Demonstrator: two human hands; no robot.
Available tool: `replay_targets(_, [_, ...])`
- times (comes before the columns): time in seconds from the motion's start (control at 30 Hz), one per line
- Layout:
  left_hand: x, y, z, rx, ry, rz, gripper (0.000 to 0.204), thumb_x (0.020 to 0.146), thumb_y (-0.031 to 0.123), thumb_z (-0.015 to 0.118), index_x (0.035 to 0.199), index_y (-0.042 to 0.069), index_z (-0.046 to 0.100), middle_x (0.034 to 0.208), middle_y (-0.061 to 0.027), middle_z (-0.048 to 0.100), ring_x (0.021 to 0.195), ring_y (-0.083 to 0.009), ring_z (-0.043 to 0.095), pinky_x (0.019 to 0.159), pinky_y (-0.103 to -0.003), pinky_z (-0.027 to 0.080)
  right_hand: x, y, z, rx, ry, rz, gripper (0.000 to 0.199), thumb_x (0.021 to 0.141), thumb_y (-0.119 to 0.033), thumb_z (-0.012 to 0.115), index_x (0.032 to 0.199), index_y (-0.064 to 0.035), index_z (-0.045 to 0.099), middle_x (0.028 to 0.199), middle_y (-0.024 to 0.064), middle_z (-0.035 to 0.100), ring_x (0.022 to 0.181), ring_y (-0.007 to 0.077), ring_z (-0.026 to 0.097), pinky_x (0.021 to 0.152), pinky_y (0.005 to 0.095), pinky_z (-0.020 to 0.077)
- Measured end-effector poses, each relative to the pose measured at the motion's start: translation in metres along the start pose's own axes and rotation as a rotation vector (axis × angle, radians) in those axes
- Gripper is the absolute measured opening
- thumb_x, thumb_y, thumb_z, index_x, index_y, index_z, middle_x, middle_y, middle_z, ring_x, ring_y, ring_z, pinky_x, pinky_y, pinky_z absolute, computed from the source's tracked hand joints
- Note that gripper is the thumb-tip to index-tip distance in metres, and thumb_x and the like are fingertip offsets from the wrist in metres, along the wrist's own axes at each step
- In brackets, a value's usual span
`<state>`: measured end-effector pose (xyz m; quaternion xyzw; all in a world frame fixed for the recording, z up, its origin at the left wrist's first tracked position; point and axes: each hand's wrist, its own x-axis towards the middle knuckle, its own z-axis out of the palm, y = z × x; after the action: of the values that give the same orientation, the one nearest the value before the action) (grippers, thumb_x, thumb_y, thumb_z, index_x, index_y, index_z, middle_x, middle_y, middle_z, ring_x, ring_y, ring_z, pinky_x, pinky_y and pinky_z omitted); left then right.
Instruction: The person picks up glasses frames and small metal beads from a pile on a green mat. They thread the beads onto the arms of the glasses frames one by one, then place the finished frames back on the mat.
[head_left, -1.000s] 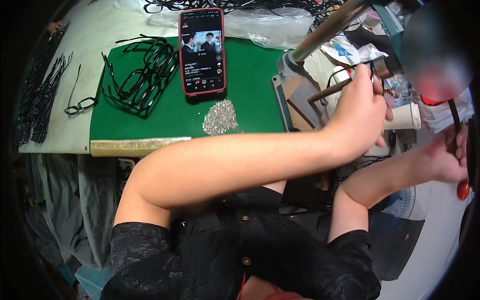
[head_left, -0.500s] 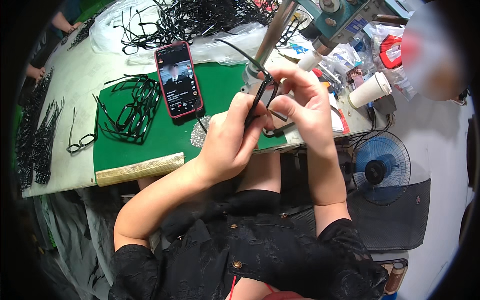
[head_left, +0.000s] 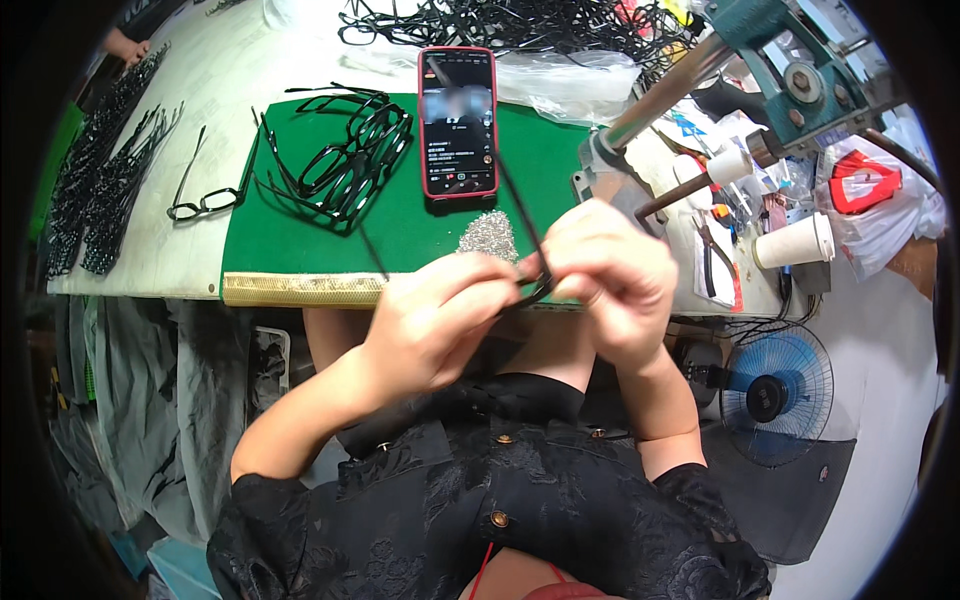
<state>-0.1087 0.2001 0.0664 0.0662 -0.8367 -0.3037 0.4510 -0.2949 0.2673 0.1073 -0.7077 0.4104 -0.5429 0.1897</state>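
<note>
Both hands meet above the front edge of the green mat [head_left: 290,240], holding one black eyeglass frame [head_left: 520,225]. My left hand [head_left: 435,320] pinches its lower part from the left. My right hand [head_left: 610,275] closes over it from the right, hiding most of the frame. A thin temple arm rises from between the fingers toward the phone. Just beyond the hands lies a small pile of tiny silver screws [head_left: 487,236] on the mat.
A red-cased phone [head_left: 458,120] with a lit screen lies on the mat beside a stack of black frames [head_left: 350,165]. A lone pair [head_left: 205,200] rests left of the mat, and rows of frames [head_left: 100,190] lie further left. Right: press machine [head_left: 790,70], paper cup [head_left: 795,240], blue fan [head_left: 775,395].
My hands came back from the machine at the right to the mat's front edge, bringing a black frame. Since half a second ago they have closed together lower and nearer my body.
</note>
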Motion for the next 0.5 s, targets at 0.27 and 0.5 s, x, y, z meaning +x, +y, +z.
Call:
replay_targets(0.27, [-0.082, -0.006, -0.165, -0.364, 0.795, -0.421, 0.035, 0.099, 0.009, 0.045, 0.133, -0.001, 0.040, 0.094, -0.0064, 0.053, 0.082, -0.0125, 0.050, 0.074, -0.025, 0.045, -0.020, 0.017, -0.007, -0.047, 0.004, 0.299, 0.021, 0.080, -0.003, 0.064, 0.100, 0.0000, 0.066, 0.094, 0.0084, 0.064, 0.083, 0.0164, 0.060, 0.068, 0.0253, 0.0439])
replay_targets(0.5, [-0.136, -0.084, -0.226, -0.464, 1.264, -0.531, 0.030, 0.095, 0.005, 0.053, 0.125, 0.002, 0.051, 0.111, -0.0079, 0.058, 0.090, -0.0135, 0.055, 0.076, -0.024, 0.046, -0.045, 0.031, -0.008, -0.001, 0.107, 0.390, 0.007, 0.087, -0.002, 0.061, 0.091, 0.0036, 0.063, 0.088, 0.0095, 0.060, 0.083, 0.0164, 0.056, 0.074, 0.0254, 0.0436])
